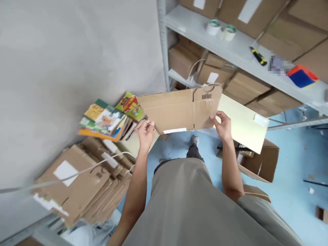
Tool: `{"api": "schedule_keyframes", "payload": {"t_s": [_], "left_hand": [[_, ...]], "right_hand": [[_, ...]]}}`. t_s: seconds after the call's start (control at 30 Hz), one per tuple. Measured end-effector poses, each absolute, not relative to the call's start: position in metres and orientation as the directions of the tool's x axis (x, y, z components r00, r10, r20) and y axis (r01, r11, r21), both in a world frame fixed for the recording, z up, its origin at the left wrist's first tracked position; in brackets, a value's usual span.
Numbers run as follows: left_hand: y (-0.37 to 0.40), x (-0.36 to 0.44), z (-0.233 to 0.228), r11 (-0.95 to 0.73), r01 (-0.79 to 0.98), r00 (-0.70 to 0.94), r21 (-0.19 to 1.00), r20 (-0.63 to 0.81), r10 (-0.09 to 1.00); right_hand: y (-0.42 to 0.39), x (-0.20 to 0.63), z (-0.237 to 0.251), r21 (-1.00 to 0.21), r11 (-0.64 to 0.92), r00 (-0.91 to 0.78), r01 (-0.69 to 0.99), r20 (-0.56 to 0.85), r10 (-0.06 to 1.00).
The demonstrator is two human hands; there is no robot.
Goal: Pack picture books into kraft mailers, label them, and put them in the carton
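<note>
Both hands (184,131) grip flattened carton (181,109); barcode print (206,96), text unreadable.

The carton (179,107) is plain brown, with a black barcode and a white label; the books (112,118) show green, yellow, orange and red covers; the floor (294,191) is pale blue; the board (243,124) is cream.

On my right a grey metal shelf (238,51) carries two tape rolls (220,29), a yellow-black cutter (258,56) and a red-and-blue tray (302,76). On the pale table (243,124) before me lies a stack of books (111,118)
</note>
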State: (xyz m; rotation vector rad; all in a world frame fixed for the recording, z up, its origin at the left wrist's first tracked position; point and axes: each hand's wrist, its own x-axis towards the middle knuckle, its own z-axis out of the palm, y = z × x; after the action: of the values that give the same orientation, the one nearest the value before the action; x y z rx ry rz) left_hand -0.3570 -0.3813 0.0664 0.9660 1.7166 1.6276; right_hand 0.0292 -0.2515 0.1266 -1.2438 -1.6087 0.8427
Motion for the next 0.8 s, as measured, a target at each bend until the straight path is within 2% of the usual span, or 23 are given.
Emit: {"api": "schedule_keyframes", "payload": {"t_s": [0.2,0.43,0.6,0.8], "left_hand": [[-0.25,-0.241,0.04,-0.007,0.196,-0.468,0.98,0.1,0.878],[-0.117,-0.103,-0.001,0.048,0.203,-0.278,0.978,0.01,0.96],[-0.072,-0.046,-0.011,0.087,0.238,-0.133,0.967,-0.056,0.989],[-0.045,-0.014,-0.015,0.087,0.218,0.005,0.972,-0.09,0.996]], "right_hand": [[-0.226,0.154,0.071,-0.943,0.128,0.116,0.306,0.171,0.978],[-0.168,0.271,0.022,-0.918,-0.024,0.24,0.397,0.078,0.968],[-0.146,0.316,-0.008,-0.929,-0.146,0.273,0.34,-0.052,0.961],[-0.137,0.333,-0.024,-0.953,-0.199,0.274,0.226,-0.134,0.952]]}}
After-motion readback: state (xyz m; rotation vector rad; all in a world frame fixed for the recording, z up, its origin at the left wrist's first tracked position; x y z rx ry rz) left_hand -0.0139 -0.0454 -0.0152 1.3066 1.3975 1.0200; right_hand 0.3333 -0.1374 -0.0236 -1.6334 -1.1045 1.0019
